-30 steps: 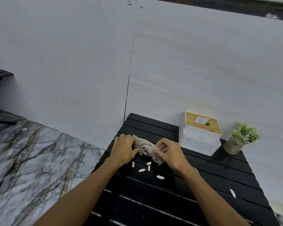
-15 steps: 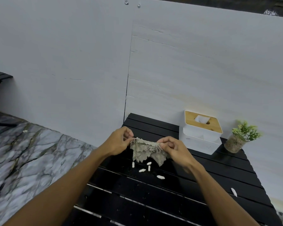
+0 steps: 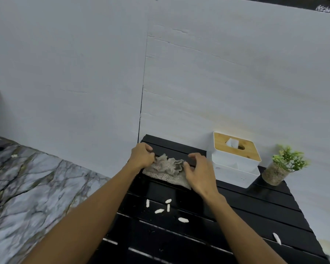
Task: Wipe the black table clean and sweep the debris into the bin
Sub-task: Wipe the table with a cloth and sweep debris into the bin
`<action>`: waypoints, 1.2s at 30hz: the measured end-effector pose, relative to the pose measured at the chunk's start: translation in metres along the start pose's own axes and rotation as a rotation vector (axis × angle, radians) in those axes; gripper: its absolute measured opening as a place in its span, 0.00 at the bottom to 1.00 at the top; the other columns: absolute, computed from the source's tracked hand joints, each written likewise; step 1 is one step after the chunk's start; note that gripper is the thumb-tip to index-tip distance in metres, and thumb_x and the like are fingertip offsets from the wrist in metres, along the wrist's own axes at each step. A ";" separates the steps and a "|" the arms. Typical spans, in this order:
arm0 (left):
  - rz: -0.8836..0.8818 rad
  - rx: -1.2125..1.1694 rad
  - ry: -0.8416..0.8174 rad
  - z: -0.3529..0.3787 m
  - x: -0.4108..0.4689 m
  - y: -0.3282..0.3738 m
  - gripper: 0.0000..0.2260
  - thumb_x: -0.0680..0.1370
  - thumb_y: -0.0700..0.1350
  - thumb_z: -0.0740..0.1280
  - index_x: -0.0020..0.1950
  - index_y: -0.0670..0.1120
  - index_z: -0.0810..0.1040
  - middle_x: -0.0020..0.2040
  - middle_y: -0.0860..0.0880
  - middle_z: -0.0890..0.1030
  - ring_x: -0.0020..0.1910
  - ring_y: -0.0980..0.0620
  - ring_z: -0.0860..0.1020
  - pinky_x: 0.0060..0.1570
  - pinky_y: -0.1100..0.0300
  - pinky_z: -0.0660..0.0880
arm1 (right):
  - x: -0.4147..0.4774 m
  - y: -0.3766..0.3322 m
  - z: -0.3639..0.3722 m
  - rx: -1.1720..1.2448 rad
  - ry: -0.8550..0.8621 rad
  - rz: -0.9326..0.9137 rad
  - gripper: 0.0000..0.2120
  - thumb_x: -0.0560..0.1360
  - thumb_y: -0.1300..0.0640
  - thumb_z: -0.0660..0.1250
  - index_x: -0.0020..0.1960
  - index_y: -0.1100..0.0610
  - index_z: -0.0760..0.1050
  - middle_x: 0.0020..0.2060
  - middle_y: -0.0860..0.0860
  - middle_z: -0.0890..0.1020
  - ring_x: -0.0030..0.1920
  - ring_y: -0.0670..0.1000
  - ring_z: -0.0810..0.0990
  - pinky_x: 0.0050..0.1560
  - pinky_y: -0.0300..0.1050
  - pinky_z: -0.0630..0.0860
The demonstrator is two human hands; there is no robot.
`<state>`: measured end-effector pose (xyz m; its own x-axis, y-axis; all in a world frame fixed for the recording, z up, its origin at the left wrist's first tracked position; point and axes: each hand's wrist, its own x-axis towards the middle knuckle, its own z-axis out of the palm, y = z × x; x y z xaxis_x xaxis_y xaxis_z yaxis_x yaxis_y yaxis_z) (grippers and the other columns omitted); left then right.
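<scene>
A crumpled grey cloth [image 3: 167,168] lies on the far left part of the black slatted table [image 3: 255,210]. My left hand [image 3: 141,156] grips its left end with curled fingers. My right hand [image 3: 200,173] pinches its right end between thumb and fingers. Several small white debris pieces [image 3: 168,207] lie on the slats just in front of the cloth, and one more white piece [image 3: 277,238] sits near the table's right edge. No bin is in view.
A white tissue box with a wooden lid [image 3: 235,159] stands at the back of the table, right of my hands. A small potted green plant [image 3: 282,167] stands further right. A white wall [image 3: 179,82] backs the table; marble floor [image 3: 27,187] lies left.
The cloth was lifted and stretched between both hands half a second ago; now it is back down on the table, further back, bunched between my hands.
</scene>
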<state>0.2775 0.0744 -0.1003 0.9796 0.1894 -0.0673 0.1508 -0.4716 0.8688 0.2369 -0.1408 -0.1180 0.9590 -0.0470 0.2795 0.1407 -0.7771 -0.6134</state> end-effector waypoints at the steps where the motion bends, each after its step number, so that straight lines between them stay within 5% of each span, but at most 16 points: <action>1: 0.024 0.014 0.010 0.000 -0.001 -0.003 0.08 0.77 0.39 0.67 0.57 0.43 0.77 0.52 0.46 0.80 0.49 0.49 0.78 0.50 0.60 0.74 | -0.005 -0.003 -0.002 0.005 -0.013 -0.106 0.16 0.76 0.44 0.66 0.61 0.47 0.74 0.56 0.45 0.78 0.57 0.49 0.75 0.59 0.47 0.74; 6: 0.140 0.059 0.081 -0.011 -0.019 -0.020 0.07 0.77 0.38 0.64 0.52 0.46 0.79 0.43 0.50 0.81 0.40 0.57 0.77 0.36 0.70 0.68 | -0.015 -0.013 0.011 -0.150 -0.165 -0.339 0.23 0.69 0.36 0.69 0.58 0.46 0.72 0.51 0.44 0.74 0.50 0.49 0.72 0.51 0.45 0.71; 12: 0.261 0.086 0.101 -0.028 -0.054 -0.044 0.07 0.76 0.38 0.66 0.48 0.49 0.79 0.40 0.55 0.80 0.39 0.60 0.77 0.35 0.74 0.67 | 0.013 -0.025 0.030 -0.081 -0.106 -0.196 0.09 0.76 0.56 0.70 0.49 0.49 0.69 0.37 0.44 0.76 0.37 0.48 0.76 0.40 0.51 0.76; 16: 0.316 0.121 0.069 -0.036 -0.070 -0.062 0.09 0.75 0.37 0.67 0.49 0.51 0.78 0.40 0.56 0.80 0.40 0.60 0.77 0.40 0.73 0.68 | 0.017 -0.026 0.037 -0.032 0.021 -0.180 0.07 0.80 0.55 0.65 0.56 0.50 0.70 0.51 0.47 0.77 0.47 0.50 0.79 0.47 0.50 0.77; 19: 0.370 0.209 0.068 -0.041 -0.079 -0.073 0.09 0.75 0.38 0.67 0.50 0.52 0.78 0.43 0.56 0.80 0.46 0.57 0.77 0.46 0.66 0.72 | 0.007 -0.018 0.041 -0.017 -0.098 -0.316 0.12 0.82 0.53 0.63 0.64 0.51 0.71 0.61 0.49 0.76 0.57 0.50 0.78 0.58 0.49 0.76; 22: 0.447 0.398 0.110 -0.045 -0.090 -0.081 0.08 0.76 0.42 0.67 0.52 0.53 0.79 0.48 0.58 0.79 0.49 0.54 0.72 0.49 0.57 0.69 | 0.007 -0.007 0.045 -0.210 -0.391 -0.336 0.23 0.83 0.38 0.52 0.77 0.39 0.60 0.78 0.48 0.64 0.79 0.54 0.57 0.79 0.61 0.52; 26: 0.529 0.526 0.140 -0.042 -0.103 -0.092 0.06 0.78 0.46 0.65 0.53 0.55 0.78 0.54 0.60 0.76 0.52 0.55 0.71 0.51 0.58 0.61 | 0.015 -0.007 0.050 -0.421 -0.488 -0.222 0.30 0.79 0.28 0.41 0.78 0.31 0.39 0.82 0.46 0.43 0.81 0.57 0.39 0.79 0.60 0.36; 31: 0.544 0.545 0.144 -0.039 -0.115 -0.102 0.17 0.79 0.52 0.55 0.60 0.53 0.79 0.61 0.57 0.76 0.61 0.55 0.71 0.58 0.59 0.64 | 0.010 -0.028 0.061 -0.437 -0.504 -0.079 0.33 0.78 0.27 0.39 0.79 0.35 0.36 0.82 0.49 0.41 0.80 0.60 0.36 0.78 0.61 0.34; 36: 0.557 0.544 0.115 -0.042 -0.124 -0.103 0.20 0.79 0.52 0.53 0.65 0.50 0.77 0.66 0.54 0.75 0.66 0.55 0.70 0.63 0.60 0.65 | -0.018 -0.040 0.052 -0.406 -0.566 -0.151 0.30 0.79 0.29 0.38 0.78 0.34 0.36 0.82 0.49 0.42 0.80 0.58 0.34 0.78 0.60 0.33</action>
<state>0.1353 0.1360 -0.1604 0.9147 -0.1245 0.3844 -0.2850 -0.8731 0.3956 0.2270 -0.0763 -0.1368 0.9322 0.3272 -0.1547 0.2849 -0.9271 -0.2437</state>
